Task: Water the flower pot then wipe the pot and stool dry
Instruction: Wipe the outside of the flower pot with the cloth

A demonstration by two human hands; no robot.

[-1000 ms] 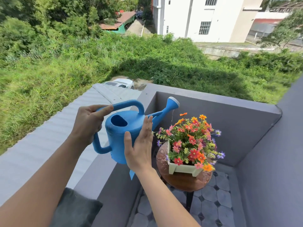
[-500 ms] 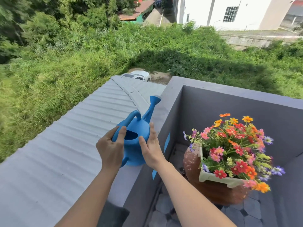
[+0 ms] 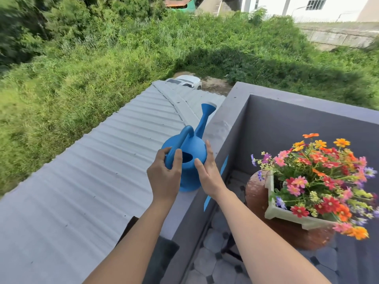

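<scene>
The blue watering can (image 3: 192,160) stands upright on the flat top of the grey balcony wall (image 3: 223,124), its spout pointing to the far side over the corrugated roof (image 3: 82,181). The left hand (image 3: 164,177) curls its fingers and thumb round the can's handle, and the right hand (image 3: 209,175) lies flat against the can's right side with its fingers straight. To the right, well apart from the hands, the cream flower pot (image 3: 287,217) full of red, pink and orange blooms sits on the round brown stool (image 3: 258,193) above the tiled floor (image 3: 217,269).
</scene>
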